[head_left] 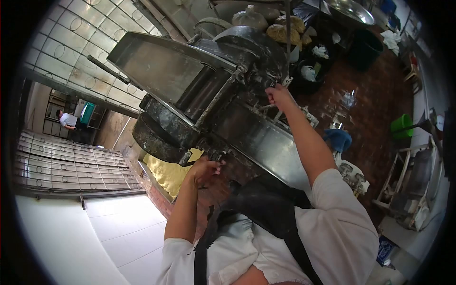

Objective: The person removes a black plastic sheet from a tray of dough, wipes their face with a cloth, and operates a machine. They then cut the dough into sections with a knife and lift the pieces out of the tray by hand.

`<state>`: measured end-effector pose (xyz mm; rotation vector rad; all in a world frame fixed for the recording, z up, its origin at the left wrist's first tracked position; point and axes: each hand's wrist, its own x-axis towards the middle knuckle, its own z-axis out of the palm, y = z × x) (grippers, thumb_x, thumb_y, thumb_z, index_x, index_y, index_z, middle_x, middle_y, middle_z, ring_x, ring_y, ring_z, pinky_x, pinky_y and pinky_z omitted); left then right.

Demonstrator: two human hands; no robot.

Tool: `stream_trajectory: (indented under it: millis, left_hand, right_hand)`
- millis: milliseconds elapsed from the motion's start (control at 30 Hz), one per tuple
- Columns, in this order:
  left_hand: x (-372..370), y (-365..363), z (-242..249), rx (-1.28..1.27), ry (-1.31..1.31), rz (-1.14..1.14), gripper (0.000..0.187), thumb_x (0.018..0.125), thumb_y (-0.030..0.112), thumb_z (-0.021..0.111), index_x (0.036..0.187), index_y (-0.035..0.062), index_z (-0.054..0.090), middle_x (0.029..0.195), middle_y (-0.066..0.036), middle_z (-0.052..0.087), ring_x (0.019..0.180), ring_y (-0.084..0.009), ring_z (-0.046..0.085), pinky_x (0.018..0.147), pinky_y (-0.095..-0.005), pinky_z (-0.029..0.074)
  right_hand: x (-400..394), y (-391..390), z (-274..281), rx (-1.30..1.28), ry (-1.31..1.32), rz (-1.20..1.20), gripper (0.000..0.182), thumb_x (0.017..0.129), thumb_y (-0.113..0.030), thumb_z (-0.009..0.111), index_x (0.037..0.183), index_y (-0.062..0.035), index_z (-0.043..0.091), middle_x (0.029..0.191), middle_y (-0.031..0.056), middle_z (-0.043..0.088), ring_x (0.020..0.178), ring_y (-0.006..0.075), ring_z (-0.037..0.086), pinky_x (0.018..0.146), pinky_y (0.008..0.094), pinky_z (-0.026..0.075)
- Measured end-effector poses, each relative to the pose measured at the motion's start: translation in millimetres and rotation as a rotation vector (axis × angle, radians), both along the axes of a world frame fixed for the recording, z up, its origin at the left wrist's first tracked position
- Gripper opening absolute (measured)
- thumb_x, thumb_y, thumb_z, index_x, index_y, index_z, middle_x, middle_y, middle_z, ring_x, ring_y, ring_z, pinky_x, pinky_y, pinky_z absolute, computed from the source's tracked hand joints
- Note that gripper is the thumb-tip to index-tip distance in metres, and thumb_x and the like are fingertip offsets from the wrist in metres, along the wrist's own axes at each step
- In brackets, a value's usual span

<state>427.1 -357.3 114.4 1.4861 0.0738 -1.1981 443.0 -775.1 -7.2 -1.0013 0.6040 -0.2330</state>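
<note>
A large worn metal roller machine [166,114], which looks like a dough sheeter, stands before me with a sloping steel tray [152,61] and a dark roller [202,92]. At its near left end, my left hand [207,171] is closed with curled fingers round a dark handle [191,163], beside a greasy screw fitting. My right hand [281,98] makes a fist against the fitting at the machine's other end; its grip is mostly hidden. Between my arms slopes a smooth steel chute [261,137]. Yellow dough-like material [166,173] lies in a container below the machine, left of my left hand.
Filled bags [285,31] and a dark bin [365,50] stand behind the machine. A blue cloth or bag [338,139] and a green bucket [402,126] are to the right. Another person [70,120] stands far left beyond a grille [76,164]. The brick floor [375,104] looks wet.
</note>
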Motion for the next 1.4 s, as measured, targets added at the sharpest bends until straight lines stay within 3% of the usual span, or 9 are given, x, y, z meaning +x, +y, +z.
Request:
stream_trajectory:
  millis: [133, 233, 333, 433, 533, 633, 833, 1167, 1400]
  left_hand:
    - [4, 8, -33, 0.154, -0.239, -0.142, 0.026, 0.087, 0.010, 0.070, 0.109, 0.0015, 0.058, 0.091, -0.009, 0.067, 0.069, -0.0146, 0.061, 0.064, -0.0297, 0.054]
    - [2, 9, -44, 0.164, -0.315, -0.145, 0.026, 0.088, 0.013, 0.071, 0.107, 0.0016, 0.058, 0.086, -0.007, 0.066, 0.068, -0.0136, 0.061, 0.061, -0.0286, 0.053]
    - [-7, 6, -38, 0.219, -0.393, -0.108, 0.027, 0.089, 0.022, 0.071, 0.101, 0.0022, 0.058, 0.078, -0.005, 0.062, 0.061, -0.0135, 0.058, 0.055, -0.0281, 0.049]
    - [-17, -6, -14, 0.167, -0.225, 0.037, 0.028, 0.092, 0.032, 0.067, 0.097, 0.0059, 0.057, 0.073, -0.003, 0.056, 0.062, -0.0142, 0.052, 0.058, -0.0300, 0.044]
    - [-9, -12, -16, 0.072, 0.003, 0.127, 0.031, 0.093, 0.035, 0.066, 0.094, 0.0053, 0.057, 0.074, -0.003, 0.055, 0.062, -0.0163, 0.050, 0.059, -0.0326, 0.042]
    - [0, 0, -18, -0.077, 0.123, 0.045, 0.024, 0.093, 0.026, 0.065, 0.098, 0.0032, 0.059, 0.081, -0.007, 0.060, 0.065, -0.0162, 0.053, 0.060, -0.0321, 0.044]
    - [18, 18, -30, 0.067, -0.097, -0.212, 0.021, 0.092, 0.009, 0.064, 0.110, -0.0012, 0.058, 0.097, -0.013, 0.066, 0.072, -0.0167, 0.058, 0.069, -0.0323, 0.052]
    - [-3, 9, -13, 0.222, -0.133, 0.130, 0.044, 0.093, 0.035, 0.067, 0.118, 0.0004, 0.055, 0.092, -0.010, 0.064, 0.075, -0.0180, 0.061, 0.070, -0.0332, 0.053]
    - [-13, -11, -18, 0.030, -0.131, 0.212, 0.043, 0.091, 0.043, 0.068, 0.107, 0.0038, 0.059, 0.091, -0.005, 0.065, 0.072, -0.0166, 0.060, 0.068, -0.0296, 0.051]
  right_hand:
    - [-4, 21, -13, -1.300, 0.002, -0.431, 0.032, 0.082, -0.006, 0.068, 0.109, 0.0013, 0.053, 0.080, 0.0170, 0.060, 0.066, 0.0341, 0.057, 0.060, 0.0412, 0.047]
    - [-7, 27, -7, -1.324, 0.096, -0.458, 0.037, 0.078, -0.007, 0.070, 0.110, 0.0039, 0.053, 0.084, 0.0231, 0.059, 0.078, 0.0437, 0.058, 0.073, 0.0460, 0.046]
    - [-28, 23, 6, -1.272, -0.010, -0.390, 0.041, 0.085, -0.026, 0.070, 0.108, 0.0048, 0.056, 0.078, 0.0182, 0.060, 0.065, 0.0335, 0.058, 0.058, 0.0419, 0.046]
    - [-37, 8, 30, -0.115, 0.258, 0.067, 0.057, 0.091, -0.050, 0.061, 0.106, 0.0045, 0.056, 0.070, 0.0097, 0.057, 0.052, 0.0193, 0.050, 0.044, 0.0320, 0.036]
    - [-20, -1, 44, 0.483, 0.129, 0.146, 0.071, 0.091, -0.066, 0.048, 0.104, 0.0027, 0.057, 0.066, 0.0020, 0.050, 0.048, 0.0088, 0.039, 0.040, 0.0222, 0.025]
    - [-11, -7, 47, 0.704, 0.136, 0.110, 0.053, 0.092, -0.051, 0.059, 0.099, 0.0010, 0.055, 0.066, 0.0009, 0.047, 0.049, 0.0097, 0.039, 0.040, 0.0222, 0.025]
    - [-7, 8, 26, -0.071, 0.043, -0.067, 0.022, 0.087, -0.014, 0.068, 0.094, -0.0066, 0.048, 0.072, 0.0034, 0.052, 0.055, 0.0077, 0.043, 0.044, 0.0232, 0.031]
    - [1, 2, -23, -0.680, 0.033, -0.126, 0.050, 0.085, -0.019, 0.068, 0.120, 0.0089, 0.046, 0.106, 0.0223, 0.063, 0.094, 0.0318, 0.063, 0.081, 0.0400, 0.048]
    - [-20, 29, 16, -1.087, 0.146, -0.227, 0.042, 0.083, -0.015, 0.068, 0.117, -0.0015, 0.048, 0.093, 0.0216, 0.062, 0.083, 0.0382, 0.061, 0.072, 0.0431, 0.048]
